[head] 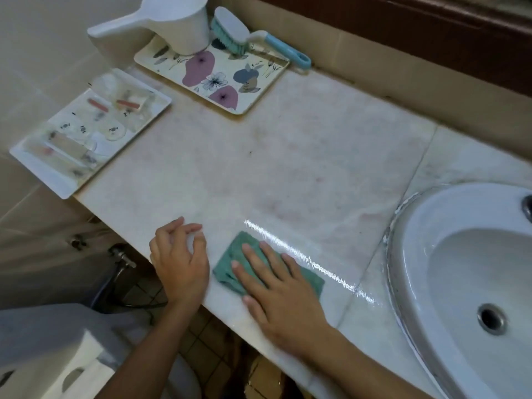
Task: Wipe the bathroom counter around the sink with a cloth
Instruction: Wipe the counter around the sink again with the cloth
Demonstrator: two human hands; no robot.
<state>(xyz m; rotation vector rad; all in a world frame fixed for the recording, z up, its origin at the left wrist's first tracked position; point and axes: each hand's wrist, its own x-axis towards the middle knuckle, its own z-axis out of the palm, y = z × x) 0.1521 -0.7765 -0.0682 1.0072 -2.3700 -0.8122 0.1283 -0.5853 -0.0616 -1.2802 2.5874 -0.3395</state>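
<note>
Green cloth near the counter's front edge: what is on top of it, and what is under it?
The right hand lies flat on the green cloth, fingers straight. Under the cloth is the marble counter. The hand covers the cloth's middle, so that part cannot be seen.

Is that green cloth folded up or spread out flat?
Folded: the cloth lies as a small thick pad under the flat right hand, layered edges showing.

Bathroom. White sink [414,246] in marble counter [288,154], tiled walls [34,67]. Counter's left end: scrub brush [230,30], toiletries tray [51,177].
</note>
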